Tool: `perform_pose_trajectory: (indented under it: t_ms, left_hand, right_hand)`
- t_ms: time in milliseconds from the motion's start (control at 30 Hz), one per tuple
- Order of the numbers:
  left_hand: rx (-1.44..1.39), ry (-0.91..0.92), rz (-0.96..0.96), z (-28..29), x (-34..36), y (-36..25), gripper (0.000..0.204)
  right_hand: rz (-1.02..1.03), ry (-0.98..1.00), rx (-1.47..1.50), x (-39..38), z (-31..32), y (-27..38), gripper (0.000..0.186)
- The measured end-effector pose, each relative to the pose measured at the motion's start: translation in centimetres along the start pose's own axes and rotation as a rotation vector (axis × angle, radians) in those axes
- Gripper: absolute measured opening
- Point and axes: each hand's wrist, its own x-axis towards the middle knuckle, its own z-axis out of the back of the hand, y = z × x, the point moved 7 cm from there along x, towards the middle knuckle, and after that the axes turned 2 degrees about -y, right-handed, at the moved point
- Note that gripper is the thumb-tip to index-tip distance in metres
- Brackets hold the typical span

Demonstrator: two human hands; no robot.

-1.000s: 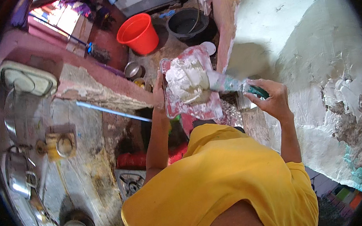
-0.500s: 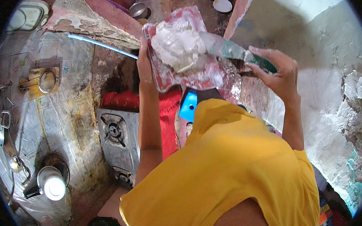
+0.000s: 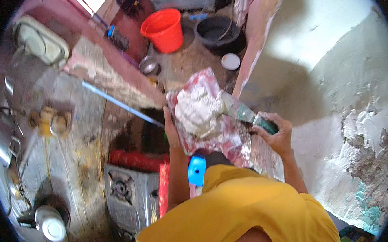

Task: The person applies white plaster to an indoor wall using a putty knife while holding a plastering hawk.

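My left hand [image 3: 171, 128] is closed on the left edge of a red, plaster-smeared board [image 3: 202, 78]. A thick mound of wet white plaster [image 3: 198, 110] sits on that board. In my right hand [image 3: 276, 133], the fingers are wrapped round the dark green handle of a putty knife [image 3: 242, 112]. Its wide blade reaches left and touches the right side of the mound; the blade's tip is hard to make out against the plaster. Part of my left hand's grip is hidden by the board.
A smoothed wall [image 3: 316, 63] with a rough, crumbling patch [image 3: 371, 140] rises at right. At left are a steel gas stove [image 3: 134, 197] and a stained counter with a metal pot [image 3: 52, 223]. A red bucket [image 3: 163, 31], black tub [image 3: 217, 34] and white lid [image 3: 231, 61] are ahead.
The view has tilted up, bringing the bucket and tub into fuller sight. Board and hands now appear lower in the picture. Both hands keep their holds, and the blade stays against the plaster.
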Motion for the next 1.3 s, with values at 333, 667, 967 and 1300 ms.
perform_pose_trajectory:
  t_ms: [333,667,967,1300]
  left_hand:
    - [-0.099,0.344,0.058,-4.0,9.1,-0.8,0.065]
    - [0.134,0.457,0.048,-10.6,13.6,-3.9,0.063]
    - [0.238,0.363,0.023,-4.2,21.2,-3.6,0.063]
    - [0.199,0.409,0.080,-7.8,16.8,-2.6,0.061]
  right_hand:
    - [-0.043,-0.420,0.571,6.3,7.5,3.2,0.021]
    - [0.132,-1.009,0.479,17.4,14.3,5.2,0.020]
    - [0.100,-1.010,0.469,21.1,13.3,6.2,0.017]
    - [0.119,-1.082,0.149,18.3,16.0,8.1,0.021]
